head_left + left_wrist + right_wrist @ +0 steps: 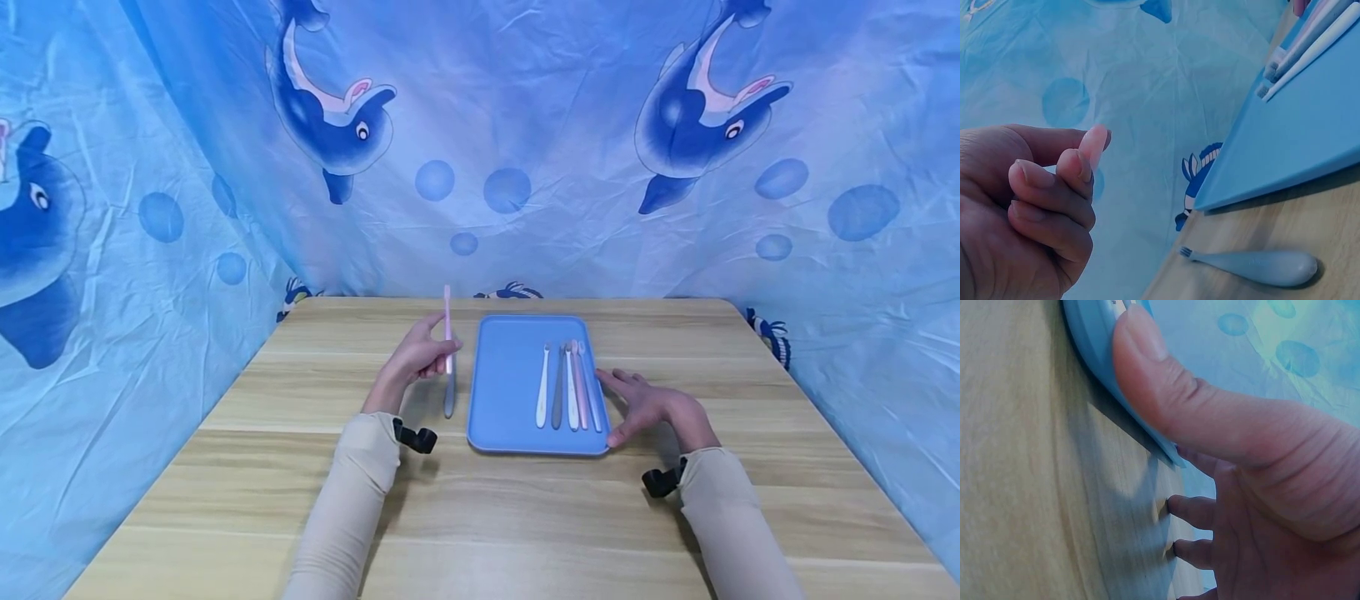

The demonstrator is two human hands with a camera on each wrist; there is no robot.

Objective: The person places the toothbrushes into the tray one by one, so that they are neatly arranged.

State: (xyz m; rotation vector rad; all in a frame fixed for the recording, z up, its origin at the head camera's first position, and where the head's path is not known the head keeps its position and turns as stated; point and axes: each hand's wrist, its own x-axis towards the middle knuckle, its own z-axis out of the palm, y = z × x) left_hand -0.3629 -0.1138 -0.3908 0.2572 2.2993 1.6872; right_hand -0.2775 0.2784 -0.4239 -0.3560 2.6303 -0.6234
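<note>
Above the table left of the tray, my left hand pinches a pink toothbrush that stands roughly upright; in the left wrist view its rounded pink end pokes out between thumb and fingers. Below that hand, a grey toothbrush lies on the wood beside the tray. My right hand is at the right edge of the blue tray, fingers spread. In the right wrist view its thumb rests on the tray's rim, and other fingertips reach down to the tabletop.
Inside the tray, towards its right side, several toothbrushes lie side by side: a white one, a grey one, a pink one and others. The wooden table ends at a blue dolphin-print curtain behind and at both sides.
</note>
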